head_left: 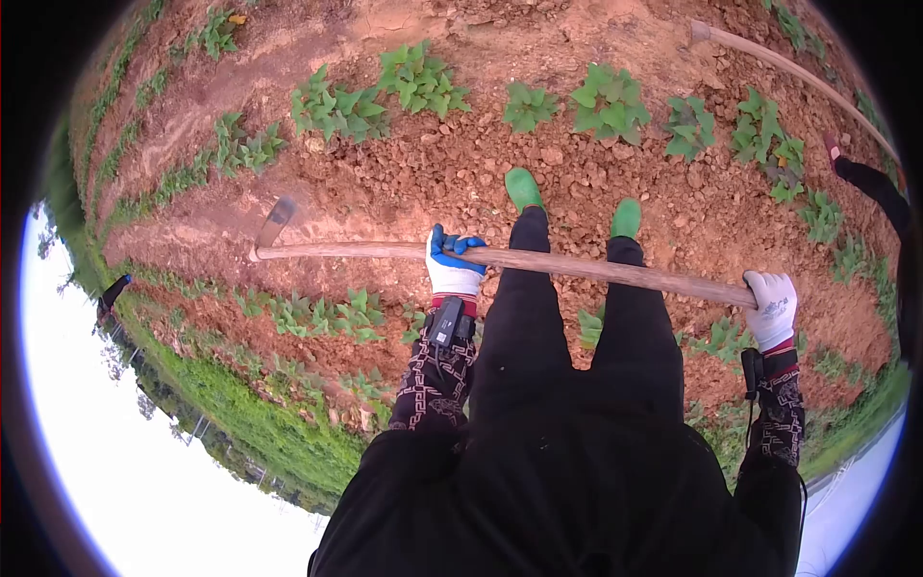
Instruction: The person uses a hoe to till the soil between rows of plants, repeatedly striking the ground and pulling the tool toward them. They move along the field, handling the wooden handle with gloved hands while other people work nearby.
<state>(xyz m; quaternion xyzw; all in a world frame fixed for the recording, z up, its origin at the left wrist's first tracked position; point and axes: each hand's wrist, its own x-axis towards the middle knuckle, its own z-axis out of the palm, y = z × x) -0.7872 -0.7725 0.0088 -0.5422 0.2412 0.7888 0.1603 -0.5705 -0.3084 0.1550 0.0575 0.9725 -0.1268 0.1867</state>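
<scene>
A hoe (577, 266) with a long wooden handle lies across in front of my legs, its metal blade (277, 221) out to the left, close to the soil. My left hand (454, 262), in a white glove with blue-coated fingers, is wrapped round the middle of the handle. Near the handle's right end, my right hand (772, 306) grips it in a white glove, with the fingers partly hidden. Both wrists carry small dark devices over patterned sleeves. My green shoes (523, 189) stand on loose reddish soil.
Leafy green plants (611, 103) grow in a row just beyond my feet, with another row (327, 315) behind the hoe. At the right, another person's leg (870, 188) and a second hoe handle (798, 72) show. Someone else's dark shape (113, 296) is far left.
</scene>
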